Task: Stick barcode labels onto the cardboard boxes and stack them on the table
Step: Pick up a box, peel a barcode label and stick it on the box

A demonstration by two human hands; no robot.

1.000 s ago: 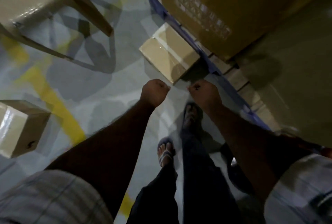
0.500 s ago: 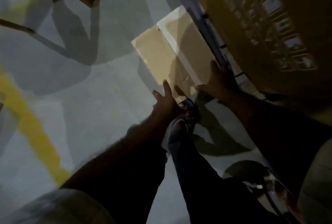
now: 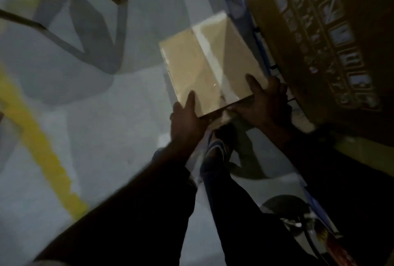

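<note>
yellow floor line ran down the left side. left hand gripped the near-left corner of the cardboard box, thumb on its top face. box was at centre, tape strip along its top, just beside a blue pallet edge; could not tell whether it was off the floor. right hand gripped the near-right corner, thumb on top. large printed carton stood far right.
</note>
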